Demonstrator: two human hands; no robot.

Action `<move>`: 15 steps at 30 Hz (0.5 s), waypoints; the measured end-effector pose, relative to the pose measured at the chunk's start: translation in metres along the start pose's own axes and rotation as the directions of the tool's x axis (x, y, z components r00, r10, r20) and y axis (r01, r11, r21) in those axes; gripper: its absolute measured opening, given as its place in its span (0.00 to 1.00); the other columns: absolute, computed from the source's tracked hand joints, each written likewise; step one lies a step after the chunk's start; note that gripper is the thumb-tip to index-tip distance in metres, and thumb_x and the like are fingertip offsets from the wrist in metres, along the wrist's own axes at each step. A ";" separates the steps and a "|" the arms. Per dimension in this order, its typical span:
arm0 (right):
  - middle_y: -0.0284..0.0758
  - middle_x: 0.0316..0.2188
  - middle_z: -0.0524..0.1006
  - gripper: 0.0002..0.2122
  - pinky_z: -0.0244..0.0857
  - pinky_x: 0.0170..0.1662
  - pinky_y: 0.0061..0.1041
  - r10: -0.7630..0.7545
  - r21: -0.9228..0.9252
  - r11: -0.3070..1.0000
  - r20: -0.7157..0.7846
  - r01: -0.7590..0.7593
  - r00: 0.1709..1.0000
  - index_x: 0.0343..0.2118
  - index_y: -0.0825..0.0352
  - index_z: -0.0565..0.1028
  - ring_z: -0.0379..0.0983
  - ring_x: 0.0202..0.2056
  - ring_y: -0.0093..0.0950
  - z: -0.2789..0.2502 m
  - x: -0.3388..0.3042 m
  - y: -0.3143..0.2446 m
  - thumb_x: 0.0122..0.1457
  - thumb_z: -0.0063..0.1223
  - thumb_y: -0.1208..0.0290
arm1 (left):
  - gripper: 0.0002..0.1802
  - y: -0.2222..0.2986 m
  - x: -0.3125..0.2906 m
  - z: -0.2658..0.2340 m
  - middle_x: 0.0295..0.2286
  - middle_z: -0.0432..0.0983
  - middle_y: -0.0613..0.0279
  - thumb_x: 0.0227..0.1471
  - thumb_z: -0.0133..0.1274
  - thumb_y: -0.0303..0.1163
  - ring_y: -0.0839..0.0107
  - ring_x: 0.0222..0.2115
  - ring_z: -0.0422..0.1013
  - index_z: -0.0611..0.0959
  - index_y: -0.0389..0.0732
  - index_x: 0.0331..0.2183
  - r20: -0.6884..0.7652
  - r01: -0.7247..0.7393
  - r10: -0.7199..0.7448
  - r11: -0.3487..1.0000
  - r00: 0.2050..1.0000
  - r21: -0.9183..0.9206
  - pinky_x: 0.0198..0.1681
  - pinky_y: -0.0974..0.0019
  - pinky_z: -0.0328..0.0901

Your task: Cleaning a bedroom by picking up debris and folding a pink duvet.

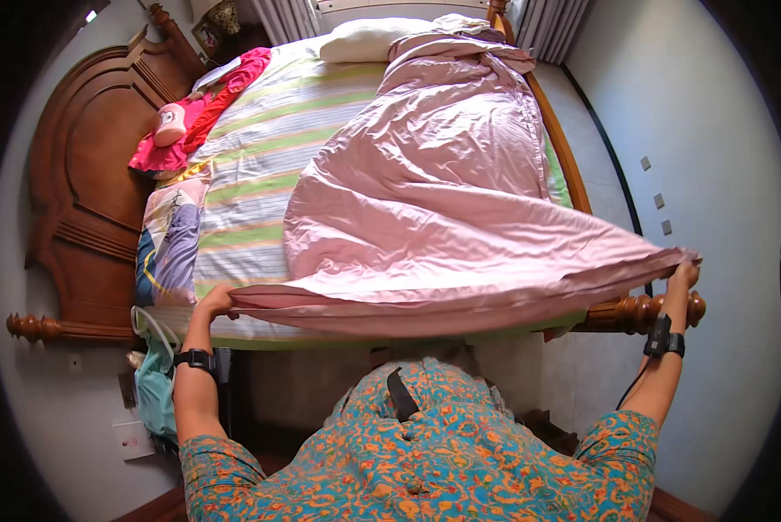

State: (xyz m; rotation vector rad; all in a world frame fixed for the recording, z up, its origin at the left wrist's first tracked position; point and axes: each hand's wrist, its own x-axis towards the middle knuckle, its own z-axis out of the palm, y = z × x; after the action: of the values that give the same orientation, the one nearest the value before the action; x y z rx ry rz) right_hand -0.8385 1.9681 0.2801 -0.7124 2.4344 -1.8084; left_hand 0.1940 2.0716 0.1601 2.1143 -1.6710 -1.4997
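A pink quilt lies over the right part of the bed, wrinkled and bunched toward the far end. Its near edge is stretched taut between my two hands, above the bed's near side. My left hand grips one corner, near the headboard side. My right hand holds the other corner, out past the bed's turned wooden post. Under the quilt shows a striped green and white sheet, bare on the left.
A carved wooden headboard stands at the left. Beside it lie a printed pillow and red-pink fabric with a pink plush item. A white pillow rests at the far edge. A teal bag hangs near my left arm.
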 end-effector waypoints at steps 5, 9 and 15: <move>0.43 0.43 0.68 0.18 0.62 0.45 0.30 0.396 0.072 0.917 -0.032 -0.393 0.918 0.43 0.72 0.66 0.67 0.43 0.34 -0.016 -0.145 -0.011 0.57 0.34 0.63 | 0.27 -0.008 0.011 -0.014 0.24 0.75 0.57 0.42 0.40 0.15 0.69 0.21 0.73 0.71 0.39 0.47 -0.026 0.102 -0.111 0.967 0.993 -0.233 0.20 0.68 0.69; 0.34 0.36 0.73 0.15 0.62 0.41 0.26 0.298 0.082 0.932 0.380 -0.353 0.876 0.40 0.65 0.71 0.68 0.38 0.28 -0.046 -0.178 0.035 0.58 0.34 0.63 | 0.25 0.015 0.030 -0.018 0.22 0.74 0.57 0.46 0.35 0.19 0.69 0.18 0.72 0.70 0.40 0.48 -0.005 0.183 -0.214 0.847 0.977 -0.499 0.20 0.69 0.68; 0.39 0.34 0.73 0.14 0.66 0.24 0.40 0.547 -0.728 0.685 0.553 0.044 0.628 0.40 0.63 0.71 0.70 0.31 0.40 -0.086 -0.244 0.053 0.54 0.34 0.71 | 0.32 -0.061 0.054 0.005 0.27 0.77 0.64 0.19 0.61 0.18 0.71 0.27 0.71 0.79 0.45 0.37 0.127 0.023 -0.040 0.991 0.991 0.135 0.30 0.64 0.67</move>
State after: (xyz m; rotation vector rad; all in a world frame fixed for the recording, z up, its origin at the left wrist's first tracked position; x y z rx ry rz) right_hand -0.6625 2.1479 0.1998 -0.8057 2.3182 -0.2561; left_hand 0.2305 2.0574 0.0884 2.1604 -1.8389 -1.6100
